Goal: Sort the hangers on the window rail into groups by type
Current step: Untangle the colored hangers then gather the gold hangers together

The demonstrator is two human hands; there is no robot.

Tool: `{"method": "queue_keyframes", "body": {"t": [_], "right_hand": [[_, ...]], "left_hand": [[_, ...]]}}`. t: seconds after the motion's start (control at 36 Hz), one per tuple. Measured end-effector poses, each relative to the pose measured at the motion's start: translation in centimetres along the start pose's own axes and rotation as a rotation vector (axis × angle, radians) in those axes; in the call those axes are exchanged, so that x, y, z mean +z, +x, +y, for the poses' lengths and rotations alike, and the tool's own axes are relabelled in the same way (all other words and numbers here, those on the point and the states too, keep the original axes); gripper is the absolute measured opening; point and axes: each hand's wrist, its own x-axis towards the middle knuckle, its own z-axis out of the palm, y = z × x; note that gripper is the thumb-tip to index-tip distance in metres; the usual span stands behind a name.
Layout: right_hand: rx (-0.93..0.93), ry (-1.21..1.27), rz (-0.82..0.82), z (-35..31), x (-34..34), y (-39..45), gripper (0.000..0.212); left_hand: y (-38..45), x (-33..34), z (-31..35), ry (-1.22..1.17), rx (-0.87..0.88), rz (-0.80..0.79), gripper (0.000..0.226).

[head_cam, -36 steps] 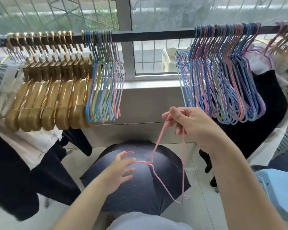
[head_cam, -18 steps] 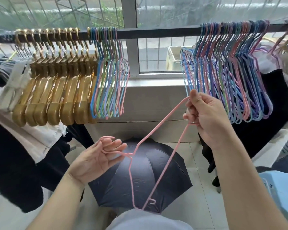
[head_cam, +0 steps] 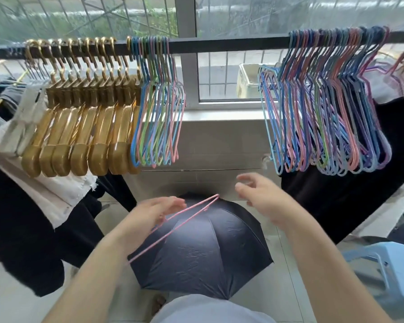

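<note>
Released by the right hand (head_cam: 264, 201), whose grip now hangs apart, the pink hanger (head_cam: 173, 226) stays pinched in the left hand (head_cam: 149, 213).

We see gold hangers (head_cam: 79, 136) beside pastel blue, pink and green ones (head_cam: 159, 117). We hold a pink hanger (head_cam: 184, 215) over a navy umbrella (head_cam: 203, 252).

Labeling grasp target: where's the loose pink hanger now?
Head view, low centre: pink wire hanger off the rail, held at left hand, above the open dark umbrella.
</note>
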Motion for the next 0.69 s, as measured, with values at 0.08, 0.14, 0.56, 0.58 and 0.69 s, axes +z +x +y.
{"method": "queue_keyframes", "body": {"t": [0.08, 0.14, 0.56, 0.58, 0.69], "right_hand": [[0.04, -0.062, -0.122, 0.3, 1.6, 0.0, 0.025], [0.038, -0.101, -0.157, 0.2, 2.4, -0.1, 0.026], [0.037, -0.014, -0.179, 1.2, 6.5, -0.4, 0.043], [0.005, 0.026, -0.132, 1.4, 6.4, 0.0, 0.036], [-0.085, 0.218, 0.101, -0.1, 4.9, 0.5, 0.018]], "left_hand": [[1.1, 2.6, 1.0, 0.261, -0.08, -0.062, 0.025], [2.4, 3.7, 1.3, 0.253, -0.083, -0.099, 0.032], [4.0, 9.3, 10.3, 0.244, 0.375, -0.021, 0.067], [4.0, 9.6, 10.9, 0.247, 0.402, -0.003, 0.066], [4.3, 10.0, 12.1, 0.234, 0.43, 0.056, 0.06]]}}
